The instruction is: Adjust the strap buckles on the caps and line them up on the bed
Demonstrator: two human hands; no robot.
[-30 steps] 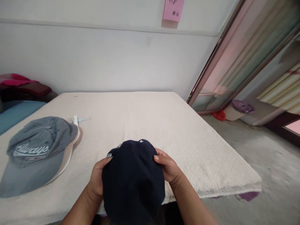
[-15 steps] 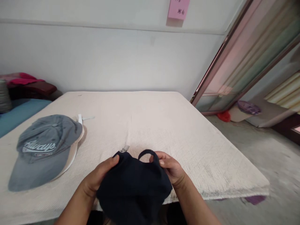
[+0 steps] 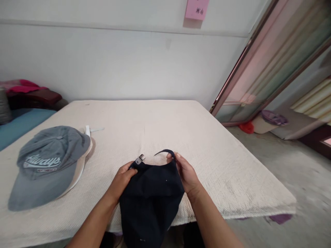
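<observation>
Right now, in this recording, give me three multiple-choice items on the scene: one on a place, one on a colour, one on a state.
1. Where does the grey cap lie?
A. on the floor
B. on the cloth-covered table, to the person's left
C. on the blue cushion
2. What colour is the cap in the hands?
A. dark navy
B. red
C. white
3. How is the navy cap's back strap?
A. buckled shut
B. cut off
C. undone, its free end curling up

Answers:
1 B, it rests on the table.
2 A, the navy cap is dark.
3 C, the strap arcs free beside the buckle, with the left hand and right hand gripping the cap's back.
</observation>
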